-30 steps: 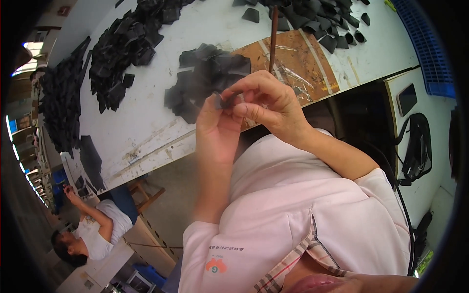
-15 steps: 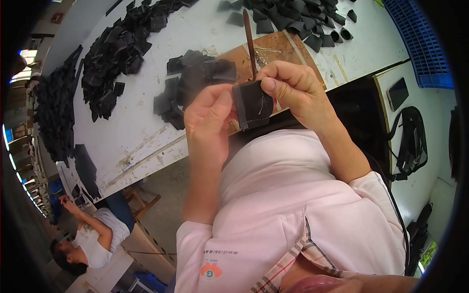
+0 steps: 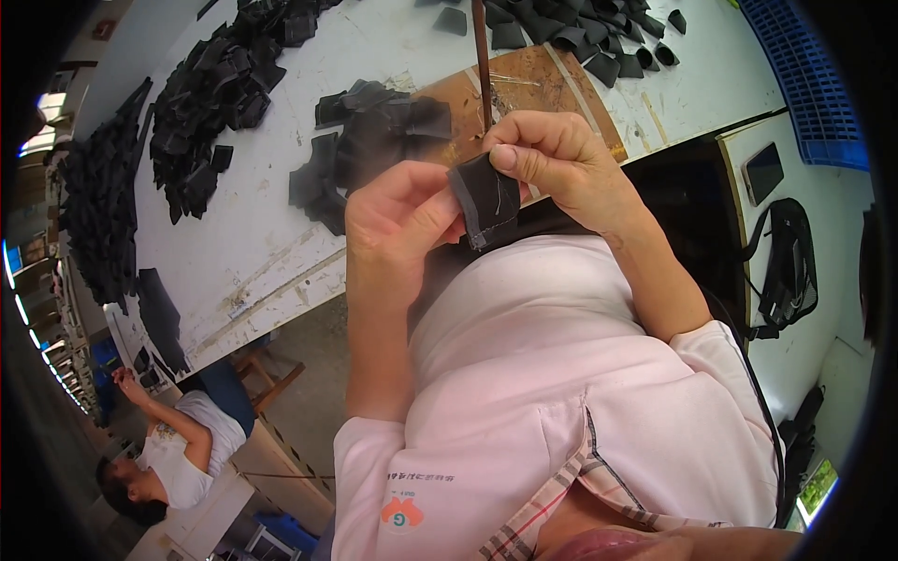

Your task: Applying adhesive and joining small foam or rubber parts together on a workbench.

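The right hand [image 3: 561,173] pinches the upper corner of a small black cloth piece [image 3: 485,204] between thumb and fingers, while the left hand [image 3: 398,215] grips its near edge, thumb toward the front and the other fingers partly hidden behind. The cloth piece hangs between the two hands, in front of the person's shirt [image 3: 524,299], with a loose pale thread [image 3: 499,194] lying across its face below the right thumb. Pulled sharply, that thread could pucker the cloth or draw out the pale stitching along the lower edge, if it runs into that seam; whether it does is too small to tell. Only the corner sits under the right fingertips, so a tug from the left hand could slip it free and let the piece drop toward the lap. Just beyond the right fingertips a brown rod [image 3: 483,75] rises near a wooden board [image 3: 538,86]; a careless swing outward could knock the knuckles on it or snag the thread. Past the left hand, a heap of similar black pieces [image 3: 374,131] lies on the white table [image 3: 267,257], where this piece, if let fall there, might be mixed in and lost.
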Action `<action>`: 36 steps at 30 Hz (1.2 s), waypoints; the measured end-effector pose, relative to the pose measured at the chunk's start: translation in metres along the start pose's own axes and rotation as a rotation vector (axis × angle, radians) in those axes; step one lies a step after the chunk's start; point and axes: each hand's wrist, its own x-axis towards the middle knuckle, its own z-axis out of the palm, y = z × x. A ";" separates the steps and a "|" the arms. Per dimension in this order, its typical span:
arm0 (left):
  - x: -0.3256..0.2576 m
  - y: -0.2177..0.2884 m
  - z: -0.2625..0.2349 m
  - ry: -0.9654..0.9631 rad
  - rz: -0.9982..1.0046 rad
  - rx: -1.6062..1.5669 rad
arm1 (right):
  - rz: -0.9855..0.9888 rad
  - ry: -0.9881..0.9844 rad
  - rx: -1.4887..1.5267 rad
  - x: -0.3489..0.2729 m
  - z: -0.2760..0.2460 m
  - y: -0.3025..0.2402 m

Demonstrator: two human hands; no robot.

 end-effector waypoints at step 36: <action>0.019 -0.016 0.040 0.433 0.495 0.429 | 0.173 -0.073 0.811 0.002 0.006 -0.006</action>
